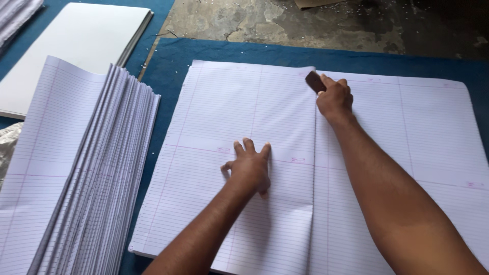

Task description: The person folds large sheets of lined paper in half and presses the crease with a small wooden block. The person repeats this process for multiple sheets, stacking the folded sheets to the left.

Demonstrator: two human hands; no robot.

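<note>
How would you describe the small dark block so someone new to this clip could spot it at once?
Start at the big ruled sheet spread on the blue mat, and follow its centre fold up to the far edge. There the right hand grips a small dark brown block on the fold. It is the only dark, solid thing among white paper.

We find open room across the ruled sheet to the right. On the left, the fanned stack of folded sheets lies just beside its edge, leaving a narrow strip of blue mat between them. A white board lies at the far left.
</note>
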